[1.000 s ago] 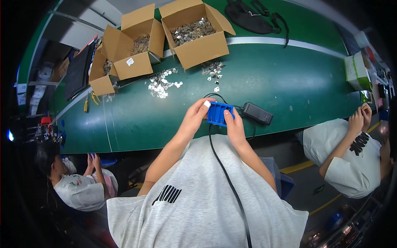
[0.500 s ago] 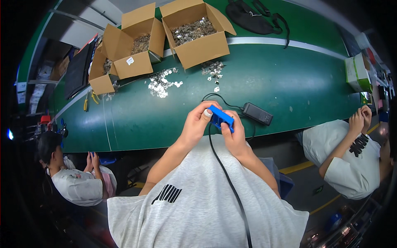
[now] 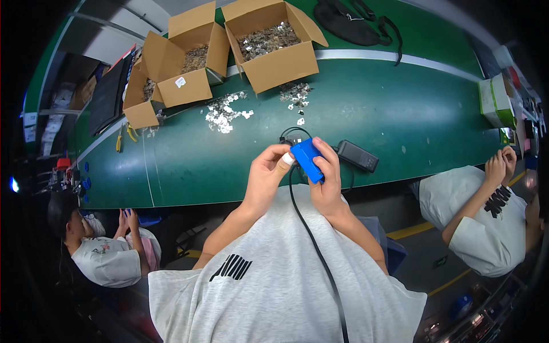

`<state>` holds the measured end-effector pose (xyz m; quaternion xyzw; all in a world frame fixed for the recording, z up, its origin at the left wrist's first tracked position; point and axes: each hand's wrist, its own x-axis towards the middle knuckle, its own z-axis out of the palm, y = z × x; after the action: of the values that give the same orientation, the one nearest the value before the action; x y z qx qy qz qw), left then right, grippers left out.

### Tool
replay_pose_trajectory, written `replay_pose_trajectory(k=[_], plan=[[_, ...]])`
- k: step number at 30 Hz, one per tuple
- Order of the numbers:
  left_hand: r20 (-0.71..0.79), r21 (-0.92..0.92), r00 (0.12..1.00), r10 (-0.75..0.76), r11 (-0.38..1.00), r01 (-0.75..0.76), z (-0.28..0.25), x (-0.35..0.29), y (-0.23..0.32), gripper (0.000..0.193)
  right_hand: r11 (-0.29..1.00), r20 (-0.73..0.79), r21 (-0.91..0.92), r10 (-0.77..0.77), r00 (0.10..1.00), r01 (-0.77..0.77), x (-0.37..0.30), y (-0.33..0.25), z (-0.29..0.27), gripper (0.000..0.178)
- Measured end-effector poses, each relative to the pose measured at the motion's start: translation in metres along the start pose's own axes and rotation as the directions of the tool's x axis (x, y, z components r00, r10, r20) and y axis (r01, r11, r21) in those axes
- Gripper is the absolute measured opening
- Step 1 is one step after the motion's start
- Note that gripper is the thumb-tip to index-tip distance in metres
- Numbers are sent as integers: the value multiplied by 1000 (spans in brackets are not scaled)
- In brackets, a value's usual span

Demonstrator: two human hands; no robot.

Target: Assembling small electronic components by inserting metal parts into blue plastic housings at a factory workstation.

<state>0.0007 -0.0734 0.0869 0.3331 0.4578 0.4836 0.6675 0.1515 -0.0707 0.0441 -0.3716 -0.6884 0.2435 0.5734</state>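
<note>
A small blue plastic case [image 3: 307,159] is held between my two hands, above the near edge of the green table [image 3: 400,143]. Around its right side wrap the fingers of my right hand [image 3: 327,186]. My left hand [image 3: 265,180] is closed in a pinch at the case's left end, and its thumb wears a white wrap. A smooth outer face of the case shows; the inside is turned out of sight. Just beyond lies a black power bank [image 3: 357,156] with a black cable [image 3: 311,228] that also runs down over my shirt.
Open cardboard boxes [image 3: 286,68] full of small metal pieces stand at the back. Loose metal pieces [image 3: 226,113] lie in front of them. Yellow-handled pliers [image 3: 119,142] rest at left, a black bag [image 3: 349,24] at the far side. People sit at both sides.
The blue case has been turned over: its hollow side showed before, its smooth face shows now. My right fingers have shifted up over it.
</note>
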Motion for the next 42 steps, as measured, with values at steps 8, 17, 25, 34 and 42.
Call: replay_pose_trajectory(k=[8, 17, 25, 34, 42], plan=[[96, -231, 995, 28, 973, -5, -5, 0, -1, 20, 997, 31, -64, -49, 998, 51, 6, -7, -1, 47], [68, 103, 960, 271, 955, -276, -2, 4, -4, 37, 998, 36, 61, 30, 999, -32, -2, -13, 1, 48], [301, 69, 908, 291, 943, -325, -14, 17, -12, 44, 984, 74, 137, 103, 992, -113, -6, -20, -1, 37], [114, 35, 979, 167, 984, -172, -12, 14, -5, 35, 987, -8, 96, 131, 991, -129, -3, -15, 5, 28], [54, -291, 993, -107, 949, 118, -12, -1, 3, 19, 999, 19, -50, 7, 1000, -6, -5, -11, 5, 40]])
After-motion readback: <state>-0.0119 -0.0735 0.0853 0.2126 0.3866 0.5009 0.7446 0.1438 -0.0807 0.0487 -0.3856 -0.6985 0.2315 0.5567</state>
